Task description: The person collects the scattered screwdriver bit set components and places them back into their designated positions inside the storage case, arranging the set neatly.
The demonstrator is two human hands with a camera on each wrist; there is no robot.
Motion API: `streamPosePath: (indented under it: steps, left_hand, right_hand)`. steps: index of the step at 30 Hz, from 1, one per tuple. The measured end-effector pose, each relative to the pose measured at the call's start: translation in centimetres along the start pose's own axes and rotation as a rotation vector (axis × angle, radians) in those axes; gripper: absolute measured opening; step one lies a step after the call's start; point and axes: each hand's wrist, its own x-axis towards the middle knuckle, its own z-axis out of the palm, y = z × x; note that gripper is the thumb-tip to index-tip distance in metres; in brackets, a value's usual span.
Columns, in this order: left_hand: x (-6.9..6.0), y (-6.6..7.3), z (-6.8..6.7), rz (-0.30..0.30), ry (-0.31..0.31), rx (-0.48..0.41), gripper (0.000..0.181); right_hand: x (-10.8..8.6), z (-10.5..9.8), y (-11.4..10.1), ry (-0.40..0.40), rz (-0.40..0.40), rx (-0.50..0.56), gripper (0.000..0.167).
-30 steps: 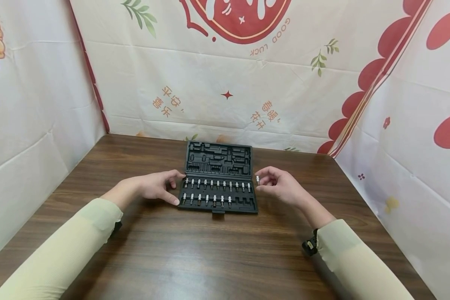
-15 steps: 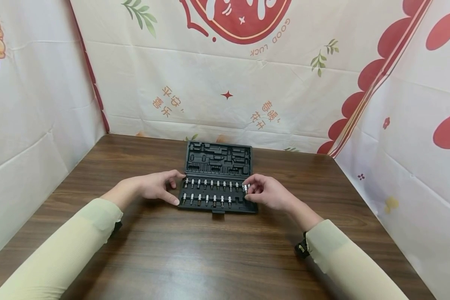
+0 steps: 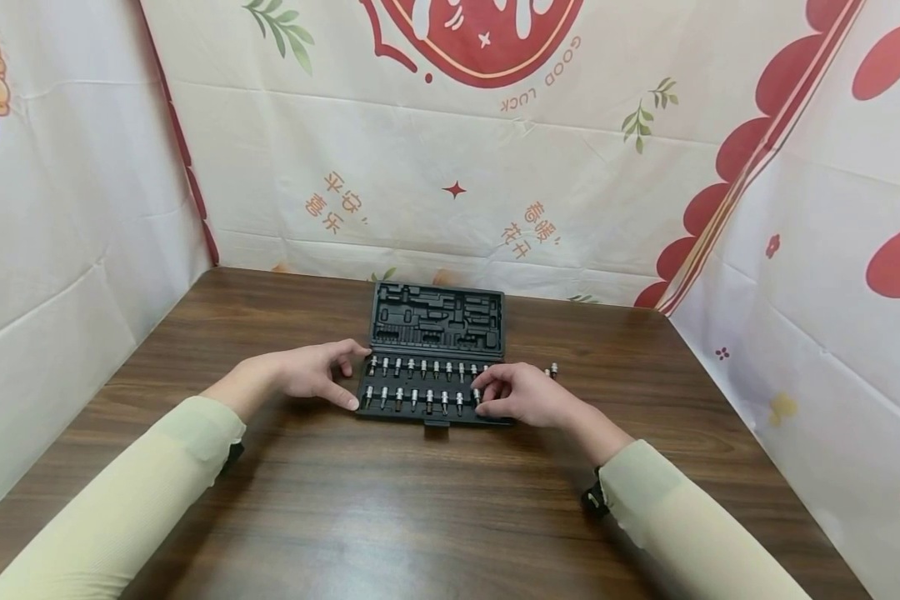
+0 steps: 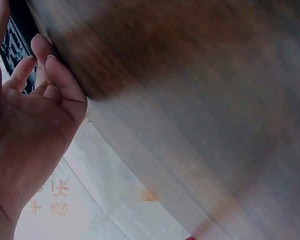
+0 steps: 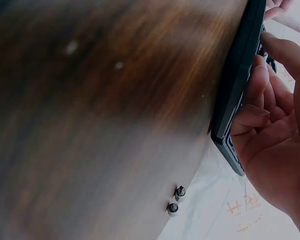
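The brown wood-grain surface carries an open black case at its far middle; the case looks like stiff plastic, light, best steadied by its side edges, with two rows of bits facing up and a moulded lid tilted back. Of the hands, the left hand is spread, thumb and index finger apart at the case's left edge; the right hand pinches a bit over the near row's right end. That bit is silvery, probably hard, smooth and slippery, best taken by its socket end. Two loose bits sit farther right.
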Motion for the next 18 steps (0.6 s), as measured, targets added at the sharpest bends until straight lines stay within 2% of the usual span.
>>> streamPosePath:
  steps: [11,18]
  left_hand:
    - [0.0,0.09,0.02,0.0,0.002,0.007,0.095]
    - [-0.01,0.06,-0.03,0.006,0.002,0.006,0.096]
  right_hand:
    - [0.14,0.13,-0.02,-0.018,0.017,-0.038,0.03]
    - [0.21,-0.21,0.29,-0.003,0.012,-0.041,0.021]
